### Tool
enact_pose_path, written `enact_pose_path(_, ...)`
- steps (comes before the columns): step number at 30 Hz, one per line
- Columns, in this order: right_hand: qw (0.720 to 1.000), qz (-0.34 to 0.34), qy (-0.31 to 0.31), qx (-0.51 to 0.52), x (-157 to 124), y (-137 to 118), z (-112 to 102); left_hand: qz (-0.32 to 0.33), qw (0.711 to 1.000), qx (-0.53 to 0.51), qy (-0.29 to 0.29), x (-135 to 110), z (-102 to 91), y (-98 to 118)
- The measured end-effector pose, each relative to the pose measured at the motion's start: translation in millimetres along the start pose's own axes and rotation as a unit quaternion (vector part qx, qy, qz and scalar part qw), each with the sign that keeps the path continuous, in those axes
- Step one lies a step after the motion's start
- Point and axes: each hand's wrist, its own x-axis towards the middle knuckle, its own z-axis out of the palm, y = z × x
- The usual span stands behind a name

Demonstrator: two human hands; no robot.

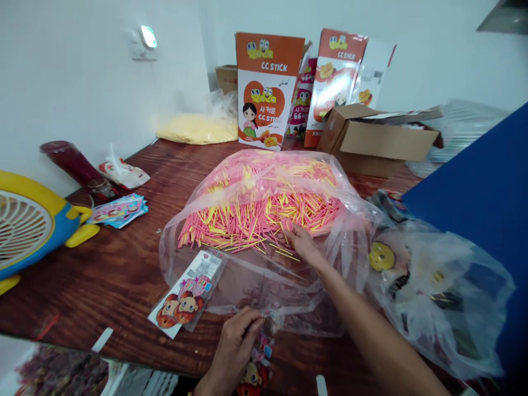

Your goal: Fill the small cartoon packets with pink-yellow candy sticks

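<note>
A large clear plastic bag [346, 264] lies open on the table, with a heap of thin pink and yellow sticks [256, 217] inside. My right hand [302, 243] reaches into the bag's mouth, its fingers closed on a few pink sticks at the heap's front edge. Near the table's front edge, my left hand [236, 342] pinches the top of a small printed plastic packet [260, 357] with a cartoon face on it. To the left of that hand lie flat printed packets [187, 300], also with cartoon faces, partly over the bag's edge.
A crumpled clear bag [445, 297] sits at right, beside a blue panel [474, 192]. Printed cartons [266, 91] and an open brown box [367, 140] stand behind. At left are a yellow-blue fan [61, 225], a dark red bottle [76, 162], tissues [124, 171] and blue packets [119, 210].
</note>
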Motion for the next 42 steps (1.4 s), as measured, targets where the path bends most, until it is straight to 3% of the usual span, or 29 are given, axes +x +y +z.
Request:
enact_pose_path(3, 0.998, -0.048, 0.031, 0.001, -7, 1, 0, 0.001, 1.000, 0.007, 0.007, 1, -1.4, 5)
enact_pose_path(7, 0.993, -0.022, 0.000, 0.120, -24, 1, 10, 0.005, 1.000, 0.006, 0.015, 4, -2.8, 10)
enact_pose_path(10, 0.988, -0.048, -0.004, 0.149, -39, 7, 20, 0.004, 1.000, 0.007, 0.016, 5, -3.3, 11)
enact_pose_path(14, 0.989, -0.081, -0.013, 0.124, -53, 20, 29, 0.001, 1.000, 0.011, 0.020, 5, -3.8, 12)
enact_pose_path(20, 0.992, -0.119, -0.016, -0.032, -57, 26, 27, -0.013, 1.000, 0.009, 0.004, 3, -3.6, 11)
enact_pose_path(25, 0.995, -0.094, -0.037, 0.016, -57, 28, 29, -0.021, 1.000, 0.007, -0.003, 1, -3.5, 8)
enact_pose_path(28, 0.994, -0.107, 0.004, 0.032, -55, 23, 27, -0.023, 1.000, 0.010, -0.003, 1, -4.5, 11)
enact_pose_path(32, 0.973, -0.156, 0.013, -0.171, -50, 5, 20, -0.021, 1.000, 0.014, -0.001, 4, -5.9, 16)
enact_pose_path(37, 0.884, -0.150, -0.060, -0.439, -54, -13, 35, -0.021, 1.000, 0.011, -0.002, 3, -5.2, 14)
enact_pose_path(40, 0.864, -0.133, -0.040, -0.483, -56, -15, 53, -0.024, 1.000, 0.015, -0.010, 2, -4.5, 11)
enact_pose_path(42, 0.880, -0.124, -0.029, -0.458, -56, -14, 61, -0.023, 0.999, 0.019, -0.010, 2, -4.3, 10)
